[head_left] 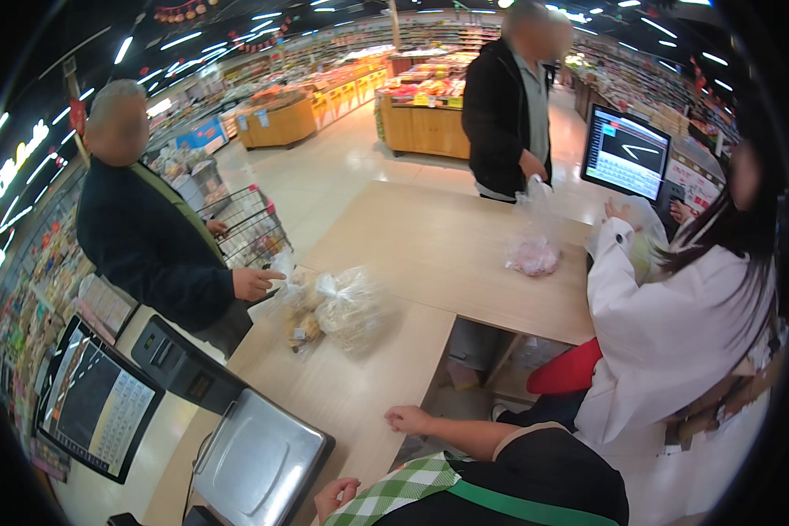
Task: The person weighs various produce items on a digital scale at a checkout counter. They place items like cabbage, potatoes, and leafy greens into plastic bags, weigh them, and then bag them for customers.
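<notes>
My right hand (407,419) is at the counter's near edge, fingers curled, with nothing seen in it. My left hand (336,498) is low in the view beside the steel weighing plate (263,454) of a scale, partly hidden by a green checked apron; no object shows in it. Ahead of both hands, two knotted clear plastic bags rest on the wooden counter (368,368): a large bag of pale food (350,312) and a smaller bag of brownish food (300,329) with a small label. A person's hand reaches to the top of the smaller one.
A touchscreen (98,401) and a label printer (184,361) stand left of the scale. Across the counter a person stands near a shopping cart (243,223). Another person holds a bag of pink food (534,253). A co-worker in white handles a bag by a second touchscreen (626,151).
</notes>
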Demonstrator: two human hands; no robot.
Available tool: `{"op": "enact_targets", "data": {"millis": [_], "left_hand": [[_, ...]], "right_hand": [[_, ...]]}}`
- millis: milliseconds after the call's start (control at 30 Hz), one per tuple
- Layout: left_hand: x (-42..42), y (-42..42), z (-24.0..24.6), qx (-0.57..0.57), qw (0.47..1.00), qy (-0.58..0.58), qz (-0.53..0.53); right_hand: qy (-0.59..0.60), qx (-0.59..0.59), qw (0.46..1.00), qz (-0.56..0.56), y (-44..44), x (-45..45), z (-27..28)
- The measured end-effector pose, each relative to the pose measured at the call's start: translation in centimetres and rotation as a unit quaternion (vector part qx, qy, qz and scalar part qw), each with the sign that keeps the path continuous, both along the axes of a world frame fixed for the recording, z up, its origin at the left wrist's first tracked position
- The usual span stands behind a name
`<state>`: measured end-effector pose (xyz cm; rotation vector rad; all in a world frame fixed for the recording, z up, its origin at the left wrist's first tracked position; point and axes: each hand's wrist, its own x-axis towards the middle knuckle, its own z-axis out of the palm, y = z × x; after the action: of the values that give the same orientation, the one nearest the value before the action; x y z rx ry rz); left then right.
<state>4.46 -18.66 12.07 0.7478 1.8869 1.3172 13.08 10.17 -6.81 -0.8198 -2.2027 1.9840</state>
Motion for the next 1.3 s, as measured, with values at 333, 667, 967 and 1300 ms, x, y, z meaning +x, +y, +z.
{"op": "enact_targets", "data": {"millis": [333,667,967,1300], "left_hand": [[-1.8,-0.5,0.9,-0.050,0.963,-0.060,-0.258],[-1.2,-1.9,-1.3,-0.096,0.880,-0.107,-0.453],[1.7,-3.8,-1.5,-0.124,0.825,-0.100,-0.542],[8.1,-7.3,-0.7,-0.149,0.774,-0.023,-0.615]], "right_hand": [[-0.211,0.212,0.953,-0.050,-3.5,18.5,-7.2],[-0.499,0.232,0.835,0.014,-21.8,40.8,-10.0],[-0.335,0.101,0.933,-0.086,-32.0,40.7,-8.3],[-0.191,0.089,0.960,-0.187,-35.3,49.9,-10.2]]}}
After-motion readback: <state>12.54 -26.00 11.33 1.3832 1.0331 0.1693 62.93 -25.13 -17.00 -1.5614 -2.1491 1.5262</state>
